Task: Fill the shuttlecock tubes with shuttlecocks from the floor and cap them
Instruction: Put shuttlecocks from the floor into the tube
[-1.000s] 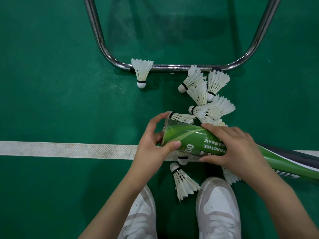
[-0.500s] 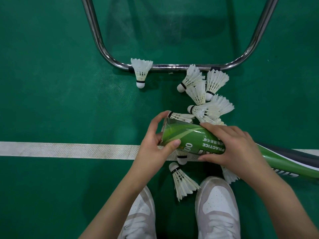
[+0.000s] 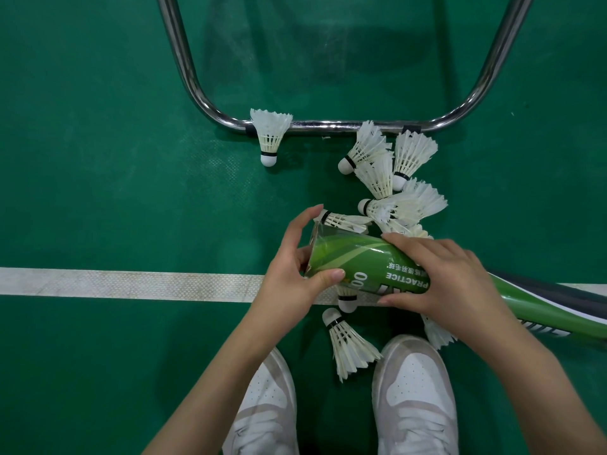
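A green shuttlecock tube [image 3: 358, 261] lies nearly level above the floor, its left end toward my left hand. My right hand [image 3: 443, 277] grips the tube's middle from above. My left hand [image 3: 295, 274] curls round the tube's left end, where a clear cap [image 3: 315, 236] sits; thumb below, fingers over the top. White shuttlecocks lie around: a cluster [image 3: 394, 188] beyond the tube, one alone [image 3: 270, 136] against the metal bar, one [image 3: 348, 346] between my shoes, others partly hidden under the tube and my right hand.
A bent chrome tube frame [image 3: 328, 126] rests on the green court floor ahead. A white court line [image 3: 131, 284] runs left to right under my hands. My two white shoes [image 3: 414, 389] stand at the bottom.
Hardly anything differs. Both hands keep the same hold on the tube, which stays in place.
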Demonstrator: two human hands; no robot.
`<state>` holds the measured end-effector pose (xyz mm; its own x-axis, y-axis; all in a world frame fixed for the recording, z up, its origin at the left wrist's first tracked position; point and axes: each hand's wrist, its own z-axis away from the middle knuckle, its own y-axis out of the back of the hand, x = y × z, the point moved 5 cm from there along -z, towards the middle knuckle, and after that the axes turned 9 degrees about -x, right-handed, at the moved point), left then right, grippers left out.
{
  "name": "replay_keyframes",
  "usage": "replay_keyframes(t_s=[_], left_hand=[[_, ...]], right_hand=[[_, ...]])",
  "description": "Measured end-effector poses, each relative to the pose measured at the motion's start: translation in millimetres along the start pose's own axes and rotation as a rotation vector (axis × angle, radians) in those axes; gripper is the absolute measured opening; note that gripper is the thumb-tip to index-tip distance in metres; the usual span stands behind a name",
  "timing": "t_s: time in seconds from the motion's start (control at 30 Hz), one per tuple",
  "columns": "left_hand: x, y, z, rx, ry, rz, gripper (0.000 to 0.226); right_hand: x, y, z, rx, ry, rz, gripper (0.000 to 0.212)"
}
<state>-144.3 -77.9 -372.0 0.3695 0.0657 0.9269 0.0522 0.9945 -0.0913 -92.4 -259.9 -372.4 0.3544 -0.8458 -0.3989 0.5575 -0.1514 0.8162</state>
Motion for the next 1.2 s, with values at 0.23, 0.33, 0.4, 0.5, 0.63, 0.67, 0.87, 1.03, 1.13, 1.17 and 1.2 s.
replay_keyframes(t_s=[0.23,0.33,0.4,0.5,0.63,0.67,0.87,1.03,1.13,1.17,1.2], left_hand=[[4.1,-4.2,-0.5,-0.058,-0.017,-0.003,0.065],[2.1,-2.6,-1.2,-0.053,-0.015,0.001,0.066],[0.0,2.1,-1.0,-0.023,-0.008,-0.004,0.07],[1.0,14.2,-1.5,0.027,-0.029,-0.041,0.072],[10.1,38.1,-6.8,0.119,-0.079,-0.067,0.068],[14.3,43.7,-9.3,0.145,-0.101,-0.072,0.064],[38.8,83.3,-42.4,0.287,-0.207,-0.242,0.054],[50.9,103.5,-87.0,0.259,-0.237,-0.543,0.059],[55.9,111.7,-105.3,0.251,-0.209,-0.659,0.067],[57.0,113.7,-109.8,0.25,-0.19,-0.699,0.068],[58.0,115.4,-113.6,0.252,-0.165,-0.746,0.069]], right_hand=[[-0.3,-0.5,-0.1,-0.008,-0.006,0.005,0.09],[-0.8,-0.1,-0.3,-0.023,-0.015,0.004,0.09],[-2.2,0.5,-1.3,-0.025,-0.011,-0.002,0.089],[-3.3,2.5,-3.2,-0.035,-0.018,0.001,0.088],[-2.4,5.9,-4.7,-0.009,-0.026,0.015,0.087],[-2.0,5.8,-4.6,-0.005,-0.026,0.014,0.087],[-2.1,5.8,-4.4,-0.014,-0.032,0.017,0.086],[-0.9,7.1,-4.3,-0.017,-0.037,0.011,0.087],[-0.2,6.9,-3.5,-0.007,-0.032,0.007,0.087],[-0.2,6.9,-3.7,-0.01,-0.03,0.01,0.087],[-0.1,6.8,-4.0,-0.013,-0.03,0.011,0.087]])
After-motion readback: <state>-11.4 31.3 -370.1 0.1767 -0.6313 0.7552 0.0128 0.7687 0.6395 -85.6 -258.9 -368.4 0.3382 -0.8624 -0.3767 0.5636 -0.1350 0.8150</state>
